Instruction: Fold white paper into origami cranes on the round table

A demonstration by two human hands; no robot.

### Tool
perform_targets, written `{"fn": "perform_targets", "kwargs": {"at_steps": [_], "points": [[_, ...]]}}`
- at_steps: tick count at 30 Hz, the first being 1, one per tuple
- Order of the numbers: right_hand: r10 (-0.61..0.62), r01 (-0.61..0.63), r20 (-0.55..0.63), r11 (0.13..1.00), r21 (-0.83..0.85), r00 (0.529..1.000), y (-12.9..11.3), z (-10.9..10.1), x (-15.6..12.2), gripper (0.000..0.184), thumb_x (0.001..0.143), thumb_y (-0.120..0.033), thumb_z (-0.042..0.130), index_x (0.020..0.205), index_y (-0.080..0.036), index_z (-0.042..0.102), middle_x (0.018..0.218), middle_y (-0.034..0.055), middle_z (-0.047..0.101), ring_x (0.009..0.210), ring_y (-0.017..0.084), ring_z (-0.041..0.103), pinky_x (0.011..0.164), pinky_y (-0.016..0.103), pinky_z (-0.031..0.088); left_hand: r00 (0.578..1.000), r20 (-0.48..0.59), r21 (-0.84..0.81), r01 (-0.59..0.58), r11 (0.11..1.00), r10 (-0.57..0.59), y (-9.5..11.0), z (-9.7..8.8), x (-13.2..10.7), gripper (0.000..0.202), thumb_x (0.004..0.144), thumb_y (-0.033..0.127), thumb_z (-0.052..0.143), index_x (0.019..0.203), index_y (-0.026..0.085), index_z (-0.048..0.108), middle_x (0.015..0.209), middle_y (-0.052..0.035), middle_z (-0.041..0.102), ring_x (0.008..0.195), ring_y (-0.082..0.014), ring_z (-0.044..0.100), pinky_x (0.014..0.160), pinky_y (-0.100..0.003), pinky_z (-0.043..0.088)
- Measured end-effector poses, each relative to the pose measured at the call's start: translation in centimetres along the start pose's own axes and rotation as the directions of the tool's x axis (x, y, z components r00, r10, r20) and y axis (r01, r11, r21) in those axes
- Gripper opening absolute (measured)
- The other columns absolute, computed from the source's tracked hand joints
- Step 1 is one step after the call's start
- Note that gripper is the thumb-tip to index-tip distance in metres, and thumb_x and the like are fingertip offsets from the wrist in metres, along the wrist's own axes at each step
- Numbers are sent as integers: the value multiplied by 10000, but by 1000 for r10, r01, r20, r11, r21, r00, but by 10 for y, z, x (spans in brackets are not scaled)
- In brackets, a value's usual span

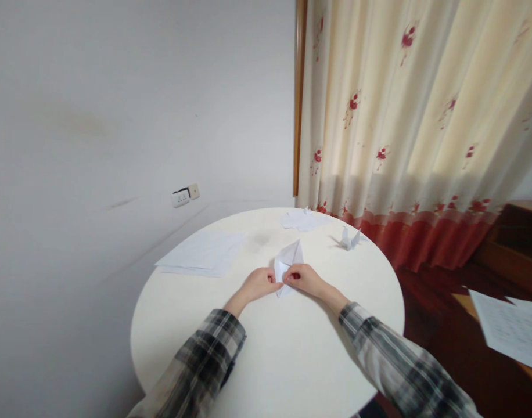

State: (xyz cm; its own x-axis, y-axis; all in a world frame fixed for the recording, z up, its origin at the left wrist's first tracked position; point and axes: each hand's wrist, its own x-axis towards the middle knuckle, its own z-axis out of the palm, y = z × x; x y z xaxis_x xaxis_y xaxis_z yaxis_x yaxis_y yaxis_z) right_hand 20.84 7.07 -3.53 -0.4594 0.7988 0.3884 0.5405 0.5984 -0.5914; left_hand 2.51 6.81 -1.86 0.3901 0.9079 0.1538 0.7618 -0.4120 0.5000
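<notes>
near table (292, 360): bare | far: paper stack (202, 253), crane (349, 239), folded sheets (303, 220)

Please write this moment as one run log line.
left hand: pinching folded paper | right hand: pinching same paper | surface: round table | nearby: paper crane

Round white table (292, 360), grey wall (118, 116) with socket (180, 198), floral curtain (414, 116), dark wood floor (449, 348)

Both hands — left hand (261, 283), right hand (304, 278) — pinch folded paper (288, 259) on round table (292, 360).
</notes>
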Motion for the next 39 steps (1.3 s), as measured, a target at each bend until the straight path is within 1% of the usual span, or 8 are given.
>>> {"fn": "perform_targets", "kwargs": {"at_steps": [4, 11, 16, 19, 22, 27, 32, 39], "points": [[1, -1, -3, 1000, 17, 1000, 1, 0, 0, 102, 718, -173, 586, 739, -166, 685, 667, -1, 593, 600, 89, 491, 580, 182, 359, 1000, -1, 20, -23, 1000, 23, -1, 1, 0, 238, 635, 364, 571, 525, 155, 540, 512, 32, 474, 503, -100, 411, 499, -211, 275], [15, -15, -2, 1000, 20, 1000, -1, 0, 1, 108, 715, -168, 581, 740, -170, 685, 667, -1, 594, 604, 93, 494, 579, 183, 365, 994, -62, 96, -89, 991, 95, 4, 3, -2, 159, 626, 271, 569, 510, 164, 555, 553, 21, 532, 533, -105, 443, 540, -220, 291], [9, -9, -1, 1000, 12, 1000, 1, 2, 3, 103, 707, -158, 587, 736, -167, 685, 664, -1, 597, 605, 93, 496, 581, 182, 365, 987, -60, 113, -140, 984, 147, 8, 2, -3, 160, 620, 232, 567, 480, 167, 524, 538, 24, 510, 518, -99, 427, 550, -225, 290], [-3, 4, -8, 1000, 8, 1000, 2, 2, 3, 108, 712, -157, 581, 738, -167, 685, 667, 1, 604, 607, 94, 503, 582, 182, 366, 981, -60, 128, -178, 976, 187, 9, 2, -4, 130, 602, 182, 546, 480, 172, 505, 530, 29, 490, 515, -100, 414, 550, -228, 283], [-9, 10, -11, 1000, 9, 1000, 2, 2, 3, 115, 717, -156, 576, 739, -169, 688, 678, 4, 618, 613, 95, 514, 588, 183, 372, 983, -47, 130, -171, 977, 179, 11, 3, -5, 96, 588, 143, 510, 497, 176, 507, 540, 27, 490, 528, -107, 417, 561, -231, 289], [0, 0, -22, 1000, 4, 1000, 2, 2, 3, 116, 716, -155, 577, 738, -169, 689, 687, 8, 632, 618, 99, 525, 596, 190, 380, 986, -10, 137, -162, 977, 165, 13, 1, -7, 60, 584, 146, 490, 539, 182, 508, 576, 21, 506, 559, -118, 432, 591, -231, 303], [33, -33, -17, 999, 9, 999, 0, 1, 3, 115, 720, -167, 576, 738, -171, 690, 693, 9, 637, 623, 103, 531, 599, 193, 384, 974, -22, 173, -218, 961, 225, 10, 3, -6, 53, 587, 158, 498, 545, 187, 483, 570, 26, 491, 546, -118, 419, 593, -238, 296], [3, -3, -36, 1000, 2, 999, 2, 2, 3, 115, 720, -165, 575, 735, -164, 688, 678, 8, 633, 604, 96, 524, 582, 186, 376, 964, -14, 170, -258, 951, 264, 8, 4, -7, 59, 594, 144, 486, 549, 183, 483, 568, 19, 488, 545, -117, 417, 600, -239, 300]]}}
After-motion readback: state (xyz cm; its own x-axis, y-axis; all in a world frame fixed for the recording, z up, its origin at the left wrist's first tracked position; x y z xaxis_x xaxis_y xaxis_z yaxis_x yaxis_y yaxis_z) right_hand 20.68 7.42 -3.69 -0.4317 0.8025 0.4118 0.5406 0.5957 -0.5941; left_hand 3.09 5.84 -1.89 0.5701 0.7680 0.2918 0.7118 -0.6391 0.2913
